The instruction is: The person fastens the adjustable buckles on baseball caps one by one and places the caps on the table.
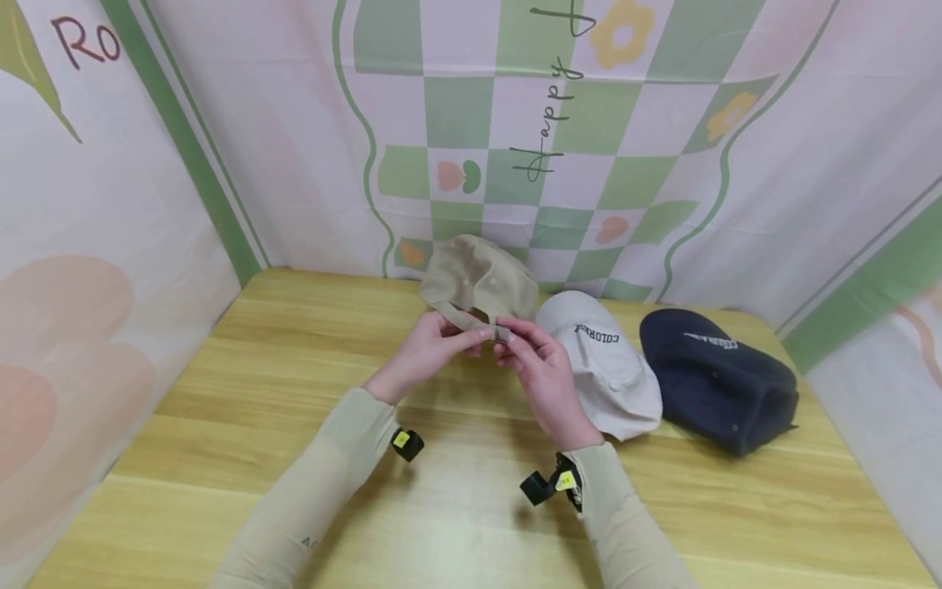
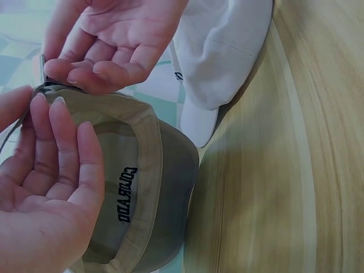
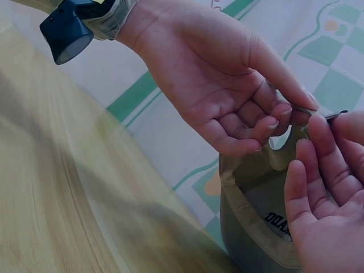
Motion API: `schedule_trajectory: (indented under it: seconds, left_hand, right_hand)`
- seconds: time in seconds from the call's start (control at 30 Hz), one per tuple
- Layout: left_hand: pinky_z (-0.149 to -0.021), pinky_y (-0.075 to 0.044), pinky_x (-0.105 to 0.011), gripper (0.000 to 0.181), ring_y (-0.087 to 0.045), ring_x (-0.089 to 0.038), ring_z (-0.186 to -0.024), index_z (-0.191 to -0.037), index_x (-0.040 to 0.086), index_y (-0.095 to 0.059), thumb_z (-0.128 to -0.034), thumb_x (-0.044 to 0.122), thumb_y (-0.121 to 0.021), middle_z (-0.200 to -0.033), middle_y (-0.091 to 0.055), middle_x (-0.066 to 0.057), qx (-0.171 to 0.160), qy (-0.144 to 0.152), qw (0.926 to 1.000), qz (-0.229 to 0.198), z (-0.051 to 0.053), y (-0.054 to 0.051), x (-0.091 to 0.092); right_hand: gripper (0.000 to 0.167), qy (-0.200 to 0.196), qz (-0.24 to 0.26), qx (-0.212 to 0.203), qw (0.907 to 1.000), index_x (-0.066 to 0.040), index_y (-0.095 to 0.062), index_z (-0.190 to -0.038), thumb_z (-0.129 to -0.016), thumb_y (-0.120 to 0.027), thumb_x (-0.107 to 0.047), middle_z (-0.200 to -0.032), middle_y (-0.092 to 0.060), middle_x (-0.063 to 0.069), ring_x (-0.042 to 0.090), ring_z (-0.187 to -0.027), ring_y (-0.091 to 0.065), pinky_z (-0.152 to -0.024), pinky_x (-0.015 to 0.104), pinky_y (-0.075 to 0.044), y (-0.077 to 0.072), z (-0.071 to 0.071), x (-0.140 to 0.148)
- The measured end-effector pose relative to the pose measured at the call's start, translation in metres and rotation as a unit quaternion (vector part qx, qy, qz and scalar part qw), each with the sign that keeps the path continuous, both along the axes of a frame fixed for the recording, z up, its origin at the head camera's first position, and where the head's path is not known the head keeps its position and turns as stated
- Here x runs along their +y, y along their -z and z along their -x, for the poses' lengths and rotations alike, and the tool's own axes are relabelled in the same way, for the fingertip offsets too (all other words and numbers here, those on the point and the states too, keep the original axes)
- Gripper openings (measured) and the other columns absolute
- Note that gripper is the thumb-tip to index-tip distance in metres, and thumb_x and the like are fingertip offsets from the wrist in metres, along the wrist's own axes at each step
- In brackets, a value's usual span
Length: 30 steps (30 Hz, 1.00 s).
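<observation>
A khaki baseball cap (image 1: 482, 274) is held up near the back of the table, its rear strap facing me. My left hand (image 1: 434, 348) pinches the strap (image 1: 459, 317) between thumb and fingers. On the strap's other side, my right hand (image 1: 540, 360) pinches it at the small metal buckle (image 1: 502, 334). In the left wrist view the inside of the khaki cap (image 2: 149, 170) shows, with dark lettering seen through its opening. The right wrist view has both thumbs and fingertips close together at the strap, the cap (image 3: 250, 210) hanging below them.
A white cap (image 1: 599, 360) with dark lettering lies right of my right hand. Beside it sits a navy cap (image 1: 717, 376). The wooden table (image 1: 221, 433) ends at a printed cloth backdrop (image 1: 471, 114). Each wrist wears a small black camera (image 1: 407, 443).
</observation>
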<state>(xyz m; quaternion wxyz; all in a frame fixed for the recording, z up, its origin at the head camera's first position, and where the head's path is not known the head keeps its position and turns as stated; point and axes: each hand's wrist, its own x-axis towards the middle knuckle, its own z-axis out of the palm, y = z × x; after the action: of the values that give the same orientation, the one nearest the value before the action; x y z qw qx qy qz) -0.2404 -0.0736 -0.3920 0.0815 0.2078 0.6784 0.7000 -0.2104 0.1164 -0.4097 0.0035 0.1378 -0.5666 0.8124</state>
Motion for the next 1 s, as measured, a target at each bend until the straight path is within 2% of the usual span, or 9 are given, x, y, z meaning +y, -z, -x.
schedule_trajectory:
  seconds: [0.2, 0.4, 0.6, 0.67, 0.87, 1.0]
  left_hand:
    - [-0.084, -0.056, -0.034, 0.015, -0.065, -0.025, -0.088, -0.106, -0.004, -0.071, -0.1002, 0.009, -0.067, -0.102, -0.07, -0.013, -0.003, -0.001, 1.0, 0.006, 0.0002, 0.0002, -0.0002]
    - [-0.084, -0.055, -0.034, 0.013, -0.064, -0.02, -0.085, -0.104, -0.001, -0.071, -0.1003, 0.01, -0.067, -0.098, -0.069, -0.01, -0.005, -0.003, 0.9999, 0.014, -0.0006, -0.0008, -0.0002]
    - [-0.085, -0.057, -0.035, 0.01, -0.065, -0.032, -0.092, -0.101, -0.001, -0.072, -0.099, 0.008, -0.068, -0.099, -0.069, -0.009, 0.002, 0.0, 0.9999, 0.012, -0.0009, 0.0, 0.001]
    - [-0.085, -0.057, -0.035, 0.01, -0.065, -0.032, -0.092, -0.101, -0.001, -0.072, -0.0989, 0.008, -0.068, -0.1, -0.068, -0.009, 0.005, 0.001, 0.9999, 0.01, -0.0011, 0.0004, 0.0016]
    - [-0.084, -0.057, -0.034, 0.015, -0.063, -0.042, -0.098, -0.11, -0.004, -0.07, -0.101, 0.008, -0.065, -0.105, -0.07, -0.013, -0.001, -0.002, 1.0, -0.007, -0.0001, 0.0009, 0.0036]
    - [-0.083, -0.057, -0.033, 0.02, -0.065, -0.033, -0.092, -0.113, -0.007, -0.067, -0.1035, 0.009, -0.061, -0.1, -0.07, -0.013, -0.013, -0.02, 0.9994, -0.026, 0.0018, -0.0017, 0.0047]
  right_hand:
    - [0.017, 0.019, -0.004, -0.003, 0.9998, 0.003, -0.056, -0.119, -0.104, -0.05, 0.003, -0.1, -0.066, 0.007, 0.016, -0.089, -0.064, -0.078, 0.028, -0.054, -0.0006, 0.0018, -0.001]
    - [0.008, 0.039, -0.028, -0.011, 0.9988, -0.001, -0.062, -0.105, -0.102, -0.054, 0.002, -0.095, -0.068, 0.007, 0.017, -0.088, -0.065, -0.081, 0.033, -0.056, -0.0008, 0.0019, 0.0005]
    - [0.007, 0.063, -0.069, -0.005, 0.9956, 0.001, -0.065, -0.104, -0.102, -0.059, -0.001, -0.094, -0.069, 0.007, 0.018, -0.086, -0.067, -0.082, 0.033, -0.057, -0.0008, 0.0018, 0.002]
    - [0.007, 0.076, -0.087, 0.003, 0.9933, 0.003, -0.065, -0.104, -0.101, -0.06, 0.0, -0.093, -0.07, 0.006, 0.017, -0.085, -0.067, -0.08, 0.031, -0.056, -0.0018, 0.0021, 0.0022]
    - [0.007, 0.102, -0.108, 0.027, 0.9886, 0.007, -0.063, -0.103, -0.099, -0.058, 0.005, -0.09, -0.069, 0.006, 0.016, -0.083, -0.065, -0.075, 0.026, -0.054, -0.0026, 0.0037, 0.0024]
    - [0.007, 0.102, -0.111, 0.028, 0.9881, 0.008, -0.061, -0.105, -0.1, -0.056, 0.005, -0.091, -0.067, 0.007, 0.019, -0.085, -0.063, -0.075, 0.026, -0.053, -0.0023, 0.004, 0.0032]
